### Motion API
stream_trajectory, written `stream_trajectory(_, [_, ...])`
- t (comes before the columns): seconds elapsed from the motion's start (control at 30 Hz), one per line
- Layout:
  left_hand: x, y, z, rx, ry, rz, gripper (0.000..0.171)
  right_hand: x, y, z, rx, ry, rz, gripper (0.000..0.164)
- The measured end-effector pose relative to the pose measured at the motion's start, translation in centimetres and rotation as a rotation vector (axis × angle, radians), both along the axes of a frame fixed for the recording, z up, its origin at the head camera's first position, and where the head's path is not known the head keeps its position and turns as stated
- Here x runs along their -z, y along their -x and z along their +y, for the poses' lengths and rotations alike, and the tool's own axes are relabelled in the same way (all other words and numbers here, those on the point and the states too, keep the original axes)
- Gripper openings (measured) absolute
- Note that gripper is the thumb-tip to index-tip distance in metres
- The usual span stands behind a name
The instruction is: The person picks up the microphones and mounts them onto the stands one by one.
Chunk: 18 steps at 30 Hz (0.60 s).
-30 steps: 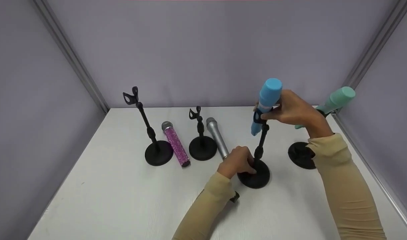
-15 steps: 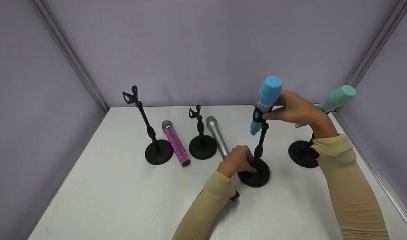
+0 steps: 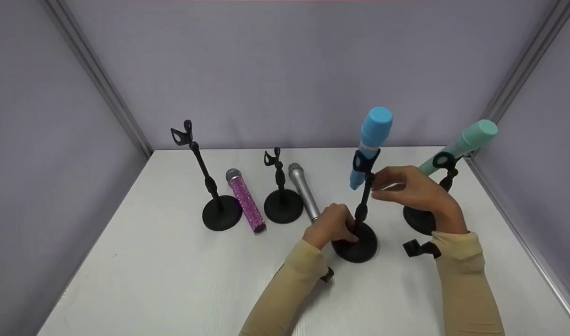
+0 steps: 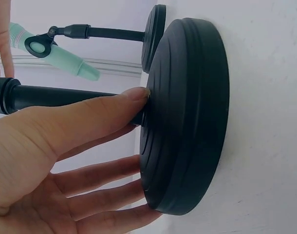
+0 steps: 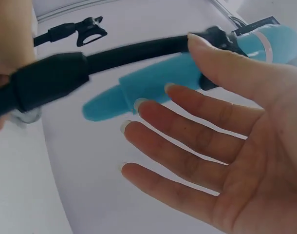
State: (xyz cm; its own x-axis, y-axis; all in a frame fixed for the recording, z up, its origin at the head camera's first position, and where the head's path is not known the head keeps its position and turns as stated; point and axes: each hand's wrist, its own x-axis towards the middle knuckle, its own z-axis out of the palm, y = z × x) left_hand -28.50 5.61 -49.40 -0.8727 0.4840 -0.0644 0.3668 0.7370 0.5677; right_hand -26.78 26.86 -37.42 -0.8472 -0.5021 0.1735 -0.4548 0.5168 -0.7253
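My left hand (image 3: 330, 226) grips a black microphone stand low down, its thumb against the round base (image 4: 187, 117) beside the pole and its fingers at the base's far side. A light blue microphone (image 3: 377, 125) sits tilted in the clip at the top of this stand, head up. My right hand (image 3: 413, 189) is just right of the pole, below the clip. In the right wrist view its fingers are spread and loosely bent, with nothing in the palm; the thumb tip (image 5: 199, 41) overlaps the pole near the clip.
At the right, a mint green microphone (image 3: 480, 134) rests in another stand, partly behind my right hand. To the left are two stands with bare clips, one tall (image 3: 221, 214), one short (image 3: 283, 207). A pink glittery microphone (image 3: 247, 203) and a silver microphone (image 3: 303, 186) lie beside them.
My right hand has let go of the blue microphone and its clip and moved down beside the pole. The microphone stays in the clip; my left hand keeps its place on the base.
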Motion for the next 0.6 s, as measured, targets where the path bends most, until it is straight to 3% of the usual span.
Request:
stream_trajectory(0.23, [-0.1,0.0,0.1,0.015,-0.004,0.002,0.02,2.1,-0.7,-1.4,-0.031,0.017,0.018,0.021])
stream_trajectory(0.6, [-0.3,-0.4,-0.2,0.011,-0.003,0.005,0.019,4.2,-1.2,-2.7,0.025,0.047,0.024,0.023])
